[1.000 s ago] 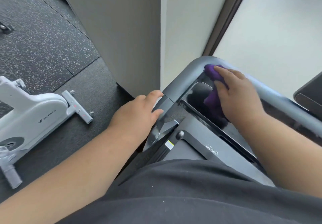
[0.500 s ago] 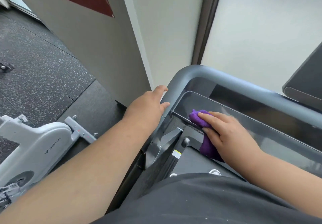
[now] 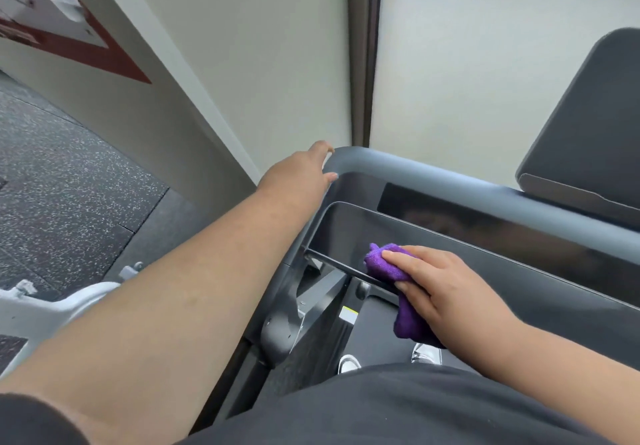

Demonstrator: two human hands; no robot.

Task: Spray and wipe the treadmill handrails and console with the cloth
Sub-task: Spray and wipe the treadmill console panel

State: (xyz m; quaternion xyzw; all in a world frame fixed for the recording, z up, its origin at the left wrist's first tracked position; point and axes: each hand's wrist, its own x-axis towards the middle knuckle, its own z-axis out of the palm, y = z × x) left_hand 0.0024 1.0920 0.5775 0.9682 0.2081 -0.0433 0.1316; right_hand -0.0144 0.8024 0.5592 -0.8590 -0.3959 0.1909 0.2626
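Note:
The treadmill's grey handrail point(image 3: 433, 181) curves across the front of the glossy black console point(image 3: 346, 230). My left hand point(image 3: 301, 174) reaches out to the rail's left corner, fingers and thumb curled around it. My right hand point(image 3: 446, 288) holds a purple cloth point(image 3: 384, 264) against the console's near edge. The fingers lie over the cloth, and the rest of it hangs down below my palm. No spray bottle is in view.
A dark screen mount point(image 3: 588, 126) rises at the right behind the rail. A white exercise bike point(image 3: 52, 306) stands at the lower left on speckled rubber floor point(image 3: 69, 185). A wall point(image 3: 259, 63) is close ahead. My shoes point(image 3: 349, 363) stand on the treadmill deck.
My right hand brought the cloth from the rail's far corner down to the console's near edge and slid right. My left hand moved up the side rail to its corner. The view tilted upward.

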